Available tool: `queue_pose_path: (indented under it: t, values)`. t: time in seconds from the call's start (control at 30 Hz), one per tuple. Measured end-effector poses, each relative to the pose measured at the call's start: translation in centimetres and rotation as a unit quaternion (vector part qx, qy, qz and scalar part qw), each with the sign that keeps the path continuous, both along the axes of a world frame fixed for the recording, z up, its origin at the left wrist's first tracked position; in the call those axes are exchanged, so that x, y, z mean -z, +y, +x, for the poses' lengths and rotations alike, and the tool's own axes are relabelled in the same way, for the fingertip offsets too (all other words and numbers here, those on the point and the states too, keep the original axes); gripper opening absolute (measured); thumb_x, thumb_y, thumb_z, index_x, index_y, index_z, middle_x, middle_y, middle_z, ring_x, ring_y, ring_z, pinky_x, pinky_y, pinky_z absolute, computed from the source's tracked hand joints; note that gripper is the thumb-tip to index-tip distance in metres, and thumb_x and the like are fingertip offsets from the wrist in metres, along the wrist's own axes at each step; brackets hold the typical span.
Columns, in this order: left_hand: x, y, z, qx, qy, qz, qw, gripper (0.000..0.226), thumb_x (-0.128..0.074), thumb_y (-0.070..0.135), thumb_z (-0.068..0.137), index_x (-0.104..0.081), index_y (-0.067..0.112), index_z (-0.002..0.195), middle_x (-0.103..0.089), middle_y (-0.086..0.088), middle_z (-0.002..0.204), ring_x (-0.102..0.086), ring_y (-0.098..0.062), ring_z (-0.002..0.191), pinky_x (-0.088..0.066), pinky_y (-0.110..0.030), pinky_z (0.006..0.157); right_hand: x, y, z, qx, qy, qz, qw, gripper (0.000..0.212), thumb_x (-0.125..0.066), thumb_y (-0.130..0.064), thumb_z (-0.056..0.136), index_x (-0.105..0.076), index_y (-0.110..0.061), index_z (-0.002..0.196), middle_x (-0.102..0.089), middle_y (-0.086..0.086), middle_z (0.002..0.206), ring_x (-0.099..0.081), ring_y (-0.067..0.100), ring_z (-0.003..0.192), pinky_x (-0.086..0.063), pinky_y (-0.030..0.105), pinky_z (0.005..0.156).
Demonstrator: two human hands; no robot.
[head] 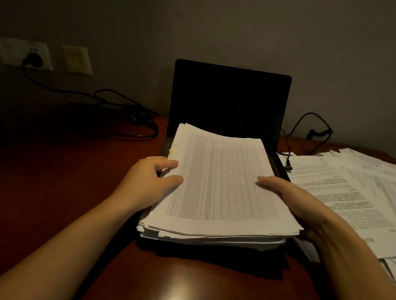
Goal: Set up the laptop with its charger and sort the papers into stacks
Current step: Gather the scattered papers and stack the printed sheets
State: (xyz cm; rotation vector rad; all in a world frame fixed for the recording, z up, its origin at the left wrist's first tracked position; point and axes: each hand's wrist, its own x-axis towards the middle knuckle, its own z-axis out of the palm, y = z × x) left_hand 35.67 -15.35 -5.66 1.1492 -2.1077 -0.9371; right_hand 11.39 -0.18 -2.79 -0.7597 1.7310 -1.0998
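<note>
A thick stack of gridded papers (pixel 222 184) lies on the keyboard of an open black laptop (pixel 229 99), whose screen is dark. My left hand (pixel 149 181) grips the stack's left edge, thumb on top. At the right edge, my right hand (pixel 296 201) holds the stack with fingers under it. The charger cable (pixel 80 93) runs from a plug in the wall socket (pixel 34 59) across the table's left side. Another part of the cable (pixel 314 128) loops behind the laptop on the right, its end near the laptop's right side.
Loose printed sheets (pixel 349 192) are spread over the right side of the dark red wooden table (pixel 55 171), some overlapping. A second wall plate (pixel 77 60) sits beside the socket. A grey wall stands just behind the table.
</note>
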Motion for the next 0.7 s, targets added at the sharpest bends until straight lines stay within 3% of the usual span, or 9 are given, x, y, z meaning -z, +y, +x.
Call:
queue_pose_path:
  t: [0.03, 0.1, 0.23, 0.33, 0.4, 0.5, 0.6, 0.67, 0.7]
  values:
    - [-0.1, 0.0, 0.1, 0.002, 0.002, 0.001, 1.0, 0.048, -0.073, 0.033, 0.09, -0.063, 0.024, 0.136, -0.05, 0.004, 0.148, -0.048, -0.018, 0.134, -0.04, -0.037, 0.11, -0.1, 0.0, 0.1, 0.008, -0.024, 0.001, 1.0, 0.03, -0.057, -0.034, 0.095, -0.065, -0.013, 0.115, -0.076, 0.011, 0.104, -0.075, 0.024, 0.085, -0.056, 0.029, 0.068]
    - [-0.3, -0.2, 0.3, 0.008, 0.003, 0.008, 1.0, 0.048, -0.074, 0.031, 0.09, -0.063, 0.022, 0.136, -0.052, 0.003, 0.148, -0.048, -0.019, 0.134, -0.04, -0.037, 0.11, 0.0, -0.3, 0.2, 0.02, -0.028, 0.007, 0.999, 0.033, -0.062, -0.03, 0.09, -0.064, -0.012, 0.117, -0.077, 0.012, 0.097, -0.075, 0.028, 0.084, -0.057, 0.039, 0.078]
    - [-0.2, -0.9, 1.0, 0.016, 0.016, 0.03, 0.999, 0.05, -0.076, 0.028, 0.089, -0.063, 0.021, 0.136, -0.056, 0.002, 0.145, -0.051, -0.017, 0.132, -0.043, -0.03, 0.104, 0.2, -0.4, 1.3, -0.017, 0.066, -0.015, 0.998, 0.023, -0.062, -0.024, 0.093, -0.065, -0.019, 0.115, -0.077, -0.001, 0.098, -0.075, 0.02, 0.091, -0.054, 0.044, 0.094]
    - [0.0, -1.0, 1.2, 0.016, 0.037, 0.052, 0.998, 0.048, -0.075, 0.023, 0.09, -0.062, 0.021, 0.136, -0.055, 0.002, 0.145, -0.05, -0.018, 0.134, -0.043, -0.014, 0.087, 0.2, -0.5, 2.1, -0.018, 0.064, -0.052, 0.996, 0.021, -0.062, -0.018, 0.094, -0.066, -0.022, 0.114, -0.077, -0.008, 0.096, -0.074, 0.012, 0.088, -0.057, 0.032, 0.081]
    - [0.0, -1.3, 1.3, 0.007, 0.05, 0.059, 0.997, 0.048, -0.076, 0.023, 0.09, -0.062, 0.023, 0.136, -0.055, 0.003, 0.145, -0.051, -0.016, 0.131, -0.041, -0.015, 0.085, 0.2, -0.6, 2.7, -0.015, 0.056, -0.073, 0.996, 0.019, -0.059, -0.014, 0.095, -0.064, -0.026, 0.109, -0.076, -0.014, 0.087, -0.073, 0.005, 0.08, -0.055, 0.02, 0.064]
    - [-0.3, -1.7, 1.5, -0.018, 0.107, 0.064, 0.992, 0.053, -0.078, 0.024, 0.088, -0.059, 0.027, 0.137, -0.055, 0.008, 0.137, -0.053, -0.01, 0.118, -0.04, -0.011, 0.074, 0.1, -0.7, 3.5, -0.013, 0.061, -0.109, 0.992, 0.023, -0.059, -0.014, 0.095, -0.062, -0.03, 0.112, -0.076, -0.013, 0.092, -0.074, 0.011, 0.086, -0.056, 0.028, 0.07]
    - [-1.1, -2.1, 1.9, -0.061, 0.138, 0.088, 0.985, 0.071, -0.08, 0.035, 0.085, -0.046, 0.028, 0.146, -0.049, 0.01, 0.131, -0.049, -0.011, 0.113, -0.043, -0.028, 0.086, -0.3, -0.9, 4.8, -0.006, 0.046, -0.163, 0.986, 0.032, -0.061, -0.014, 0.092, -0.06, -0.029, 0.12, -0.075, -0.005, 0.108, -0.073, 0.018, 0.097, -0.057, 0.039, 0.081]
    - [-1.6, -2.8, 3.1, -0.048, 0.193, 0.183, 0.963, 0.09, -0.084, 0.048, 0.075, -0.041, 0.026, 0.151, -0.056, 0.009, 0.132, -0.059, -0.016, 0.114, -0.051, -0.038, 0.095, -0.5, -1.4, 5.9, -0.013, 0.03, -0.201, 0.979, 0.04, -0.064, -0.016, 0.086, -0.059, -0.027, 0.125, -0.073, -0.001, 0.115, -0.07, 0.023, 0.106, -0.054, 0.046, 0.091]
    - [-1.7, -3.3, 4.0, -0.026, 0.222, 0.236, 0.946, 0.089, -0.084, 0.05, 0.073, -0.046, 0.023, 0.148, -0.064, 0.006, 0.129, -0.066, -0.019, 0.111, -0.054, -0.039, 0.094, -0.7, -1.7, 6.5, -0.022, 0.025, -0.218, 0.975, 0.044, -0.065, -0.018, 0.083, -0.059, -0.026, 0.125, -0.072, 0.0, 0.117, -0.069, 0.024, 0.108, -0.053, 0.047, 0.092]
